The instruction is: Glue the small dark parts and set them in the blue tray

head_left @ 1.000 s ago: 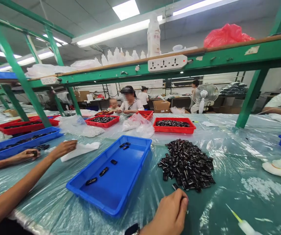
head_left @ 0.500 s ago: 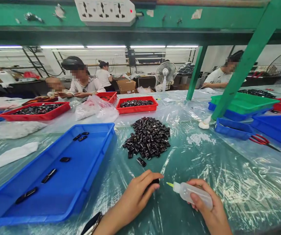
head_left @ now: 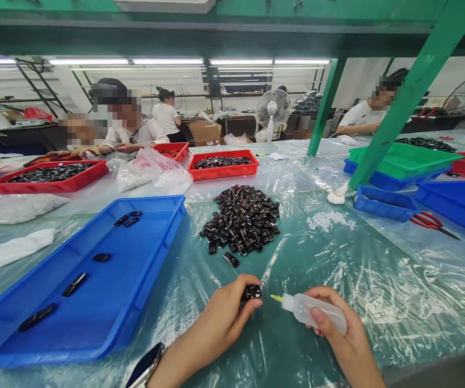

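Observation:
Between thumb and fingers, my left hand (head_left: 226, 307) pinches a small glossy black plastic piece (head_left: 252, 292), whose end with a pale spot faces right. My right hand (head_left: 340, 323) is wrapped round a translucent white squeeze bottle (head_left: 317, 313). Its thin yellow-green nozzle (head_left: 276, 298) points left, a short gap away from the black piece. Beyond my hands lies a heap of similar black pieces (head_left: 243, 221), with one loose piece (head_left: 231, 260) at its near edge. To the left, a blue tray (head_left: 135, 291) holds several black pieces set apart from one another.
Small white bits (head_left: 329, 220) lie right of the heap. Red-handled scissors (head_left: 432, 223) rest beside a small blue bin (head_left: 386, 203). A green post (head_left: 410, 102) slants down at the right. Red trays (head_left: 223, 170) of black pieces stand farther back, where other people sit working.
My left hand has turned the black piece so its end now shows. The bottle's nozzle stays close by, still apart from it. The whole view has shifted slightly.

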`<state>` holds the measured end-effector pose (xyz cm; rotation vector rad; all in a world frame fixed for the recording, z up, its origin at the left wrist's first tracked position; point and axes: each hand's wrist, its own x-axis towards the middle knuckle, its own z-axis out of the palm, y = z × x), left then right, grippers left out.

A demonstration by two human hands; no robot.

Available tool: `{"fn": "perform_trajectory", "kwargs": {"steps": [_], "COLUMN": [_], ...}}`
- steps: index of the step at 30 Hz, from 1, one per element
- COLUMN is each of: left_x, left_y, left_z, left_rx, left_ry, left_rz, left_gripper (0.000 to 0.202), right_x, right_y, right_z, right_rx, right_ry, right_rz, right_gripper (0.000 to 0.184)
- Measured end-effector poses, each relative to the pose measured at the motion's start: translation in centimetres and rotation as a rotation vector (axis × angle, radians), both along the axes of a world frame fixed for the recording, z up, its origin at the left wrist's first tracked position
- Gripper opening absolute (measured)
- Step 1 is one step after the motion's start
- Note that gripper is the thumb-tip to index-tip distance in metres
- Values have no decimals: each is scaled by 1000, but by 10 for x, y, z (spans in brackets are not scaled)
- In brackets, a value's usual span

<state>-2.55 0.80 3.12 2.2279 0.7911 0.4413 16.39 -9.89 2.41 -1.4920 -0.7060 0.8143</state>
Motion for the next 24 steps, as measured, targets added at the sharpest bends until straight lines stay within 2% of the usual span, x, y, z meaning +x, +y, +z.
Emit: {"fn": "perform_trajectory", "kwargs": {"steps": [11,17,24], "left_x": [2,4,6], "left_y": [-2,-3,-7], "left_z": [0,4,4], "left_rx": [-11,61,99], "left_ry": [-42,-36,-86], "left_rz": [-73,-165,-176], "left_gripper": [21,20,21], "right_x": [2,6,9], "right_y": [-1,-3,-4], "right_z": [-2,-4,0], "right_rx": [3,-7,-3], "right_ry": [-18,-8,25], "right_rz": [40,28,27], "right_gripper": [43,47,50]}}
